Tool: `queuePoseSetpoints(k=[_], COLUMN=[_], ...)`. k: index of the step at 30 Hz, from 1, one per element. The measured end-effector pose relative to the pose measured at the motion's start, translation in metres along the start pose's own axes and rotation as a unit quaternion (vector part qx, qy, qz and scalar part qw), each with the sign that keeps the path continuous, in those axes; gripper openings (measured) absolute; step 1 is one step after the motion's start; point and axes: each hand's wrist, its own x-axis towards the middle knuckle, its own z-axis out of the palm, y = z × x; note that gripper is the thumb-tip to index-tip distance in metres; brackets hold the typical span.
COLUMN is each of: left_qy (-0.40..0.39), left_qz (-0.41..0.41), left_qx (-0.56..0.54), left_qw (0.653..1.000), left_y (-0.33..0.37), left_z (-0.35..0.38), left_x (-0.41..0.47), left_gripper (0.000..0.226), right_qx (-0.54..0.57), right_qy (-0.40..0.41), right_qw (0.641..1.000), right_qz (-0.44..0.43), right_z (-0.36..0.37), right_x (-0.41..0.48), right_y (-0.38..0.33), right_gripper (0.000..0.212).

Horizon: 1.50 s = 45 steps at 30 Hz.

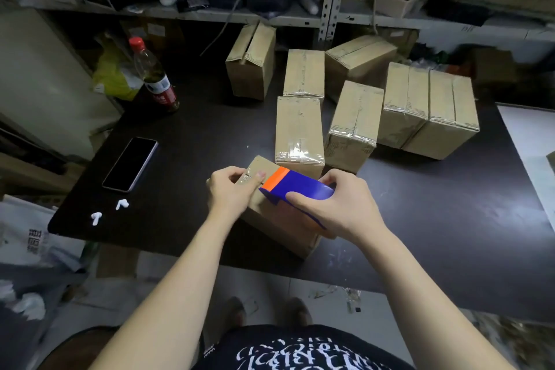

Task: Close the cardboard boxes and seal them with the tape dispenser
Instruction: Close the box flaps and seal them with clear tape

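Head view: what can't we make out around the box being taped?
All head view:
- Top seam of the box: covered by left hand, right hand and tape dispenser.
- Tape left: hidden inside the dispenser's blue shell.
- Label text on the bottle: too small, blurred.
- Contents of the shelf: dark, blurred.

Eight tabletop boxes (298, 129), two earbuds (122, 204), one phone (130, 164), one bottle (153, 75), one dispenser (300, 186)
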Motion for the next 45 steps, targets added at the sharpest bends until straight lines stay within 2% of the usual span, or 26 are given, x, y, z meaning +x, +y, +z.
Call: queuePoseSetpoints(k=[9,21,27,31,34,40,45], left_qy=[0.013,0.001,-0.014,-0.053,-0.050,-0.022,-0.010], left_qz=[0.003,0.019,0.033,0.026,0.010,0.010,0.003], left_qx=[0.019,0.045,0.082,0.130,0.098,0.078,0.069], left_qw=[1.000,0.999,0.996,0.990,0.994,0.997,0.998], left_y=[0.006,0.007,0.008,0.016,0.016,0.014,0.014], left_z=[0.000,-0.002,-0.003,-0.009,-0.008,0.000,0.000], left_x=[-0.007,-0.003,-0.003,0.007,0.008,0.001,-0.002], left_gripper=[0.028,0.029,0.031,0.038,0.045,0.046,0.048], right_qx=[0.032,0.038,0.020,-0.055,-0.051,-0.029,0.004], right_qy=[-0.007,-0.021,-0.015,-0.050,-0.057,-0.034,-0.033], right_qw=[0.999,0.999,0.999,0.997,0.997,0.999,0.999], right_qz=[-0.016,-0.015,-0.023,-0.019,-0.012,0.016,0.011], right_z=[-0.009,-0.008,-0.008,-0.012,-0.006,-0.013,-0.013], right_x=[-0.002,-0.001,0.000,0.019,0.024,0.009,0.003], right_y=[0.001,0.010,0.011,-0.004,-0.011,0.000,0.005], right_gripper=[0.050,0.055,0.053,0.054,0.059,0.049,0.050])
